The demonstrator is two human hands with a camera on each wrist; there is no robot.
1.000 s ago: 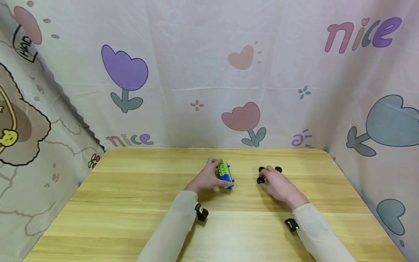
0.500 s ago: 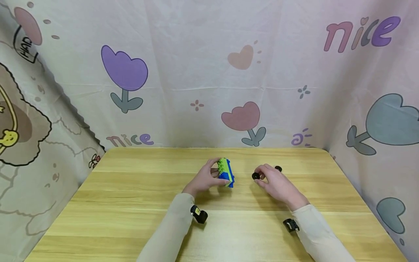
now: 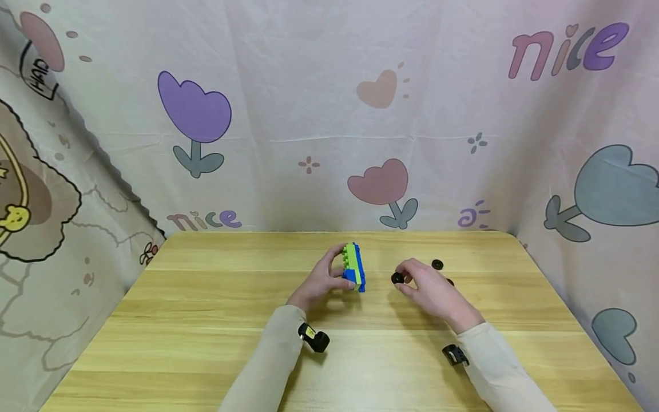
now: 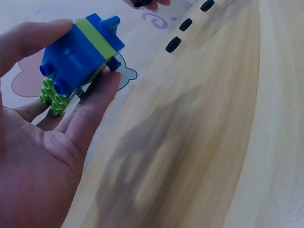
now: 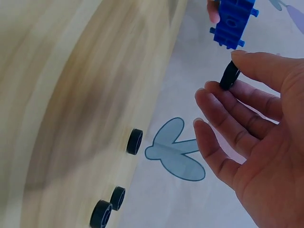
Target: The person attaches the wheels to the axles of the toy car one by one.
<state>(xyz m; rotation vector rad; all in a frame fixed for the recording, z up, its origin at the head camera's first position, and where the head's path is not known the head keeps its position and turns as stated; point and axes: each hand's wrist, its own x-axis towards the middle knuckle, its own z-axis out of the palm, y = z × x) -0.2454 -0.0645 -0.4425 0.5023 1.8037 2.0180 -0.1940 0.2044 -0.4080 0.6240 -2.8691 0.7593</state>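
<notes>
My left hand (image 3: 320,284) grips a green and blue toy-brick car body (image 3: 353,266), thumb at the near end and fingers at the far end. The body is tilted, studs facing left and blue base facing right. In the left wrist view, blue pegs stick out of the car body (image 4: 83,57). Between thumb and fingertips, my right hand (image 3: 435,290) pinches a black toy wheel (image 5: 230,76). That wheel is just right of the car body, with a gap between them. In the right wrist view the blue base (image 5: 232,23) shows side pegs without wheels.
Three more black wheels lie on the wooden table (image 3: 206,320): one wheel (image 5: 135,141) apart, a second wheel (image 5: 118,198) and a third wheel (image 5: 101,213) close together. A patterned cloth (image 3: 288,114) hangs behind the table and at both sides.
My right hand has lifted one wheel off the table and carried it left, towards the car body. My left hand has raised and turned the body, so its base faces further right.
</notes>
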